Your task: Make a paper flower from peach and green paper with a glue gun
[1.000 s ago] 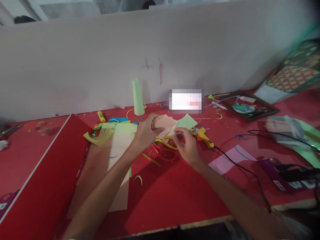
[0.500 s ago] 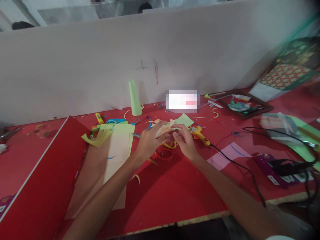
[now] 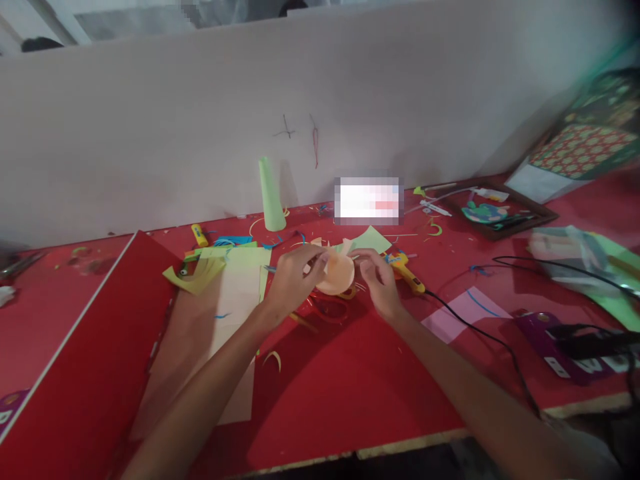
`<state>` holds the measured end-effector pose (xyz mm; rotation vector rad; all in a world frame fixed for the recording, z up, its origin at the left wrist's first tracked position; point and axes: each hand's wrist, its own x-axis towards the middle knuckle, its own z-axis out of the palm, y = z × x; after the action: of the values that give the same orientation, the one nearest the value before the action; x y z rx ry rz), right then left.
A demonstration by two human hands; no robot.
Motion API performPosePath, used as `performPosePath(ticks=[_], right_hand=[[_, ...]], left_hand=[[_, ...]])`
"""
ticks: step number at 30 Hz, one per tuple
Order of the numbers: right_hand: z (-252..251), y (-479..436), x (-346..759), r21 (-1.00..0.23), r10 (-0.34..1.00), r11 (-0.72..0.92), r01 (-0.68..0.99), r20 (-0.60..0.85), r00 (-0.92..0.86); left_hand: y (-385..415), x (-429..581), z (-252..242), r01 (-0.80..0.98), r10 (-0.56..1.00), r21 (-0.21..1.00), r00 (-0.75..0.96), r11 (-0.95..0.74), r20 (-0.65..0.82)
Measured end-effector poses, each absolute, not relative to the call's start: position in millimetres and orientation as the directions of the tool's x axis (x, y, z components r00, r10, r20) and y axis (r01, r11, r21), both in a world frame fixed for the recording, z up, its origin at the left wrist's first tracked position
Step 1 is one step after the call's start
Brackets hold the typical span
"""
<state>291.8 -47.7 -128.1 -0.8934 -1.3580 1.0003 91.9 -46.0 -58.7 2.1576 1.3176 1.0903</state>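
Note:
A round peach paper disc with small cut tabs along its upper edge is held up over the table, its flat face turned toward me. My left hand pinches its left side, thumb on the face. At the upper right edge of the disc, my right hand has curled fingers, the index fingertip against the paper; the fingers behind are hidden. Below the disc lie red-handled scissors, partly covered by it. A yellow glue gun rests just right of my right hand.
A pale green paper cone stands near the white partition. Peach sheets lie at left beside a red board. Pink paper, a black cable, a purple box and a brown tray are at right.
The peach paper disc has tipped from nearly edge-on to face me. My right hand has shifted slightly right, and its thumb has moved away from my left hand.

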Motion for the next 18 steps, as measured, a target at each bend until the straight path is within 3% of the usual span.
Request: performPosePath(ticks=[5, 12, 15, 18], right_hand=[[-135.2, -42.3, 291.5, -0.961, 0.962, 0.272, -0.052, 0.273, -0.012], [-133.5, -41.5, 292.1, -0.948, 0.948, 0.317, -0.04, 0.315, 0.057], [-129.1, -44.5, 293.0, -0.935, 0.934, 0.353, -0.029, 0.351, 0.065], [-126.1, -46.3, 293.8, -0.931, 0.929, 0.366, -0.009, 0.364, 0.069]], left_hand=[[-37.9, 87.0, -59.5, 0.522, 0.873, 0.707, 0.189, -0.477, 0.45], [-23.9, 67.9, -59.1, 0.56, 0.865, 0.69, 0.105, -0.459, 0.491], [-25.9, 61.7, -51.1, 0.695, 0.818, 0.527, 0.158, -0.49, 0.553], [-31.7, 60.5, -41.6, 0.768, 0.729, 0.248, 0.377, -0.591, 0.572]])
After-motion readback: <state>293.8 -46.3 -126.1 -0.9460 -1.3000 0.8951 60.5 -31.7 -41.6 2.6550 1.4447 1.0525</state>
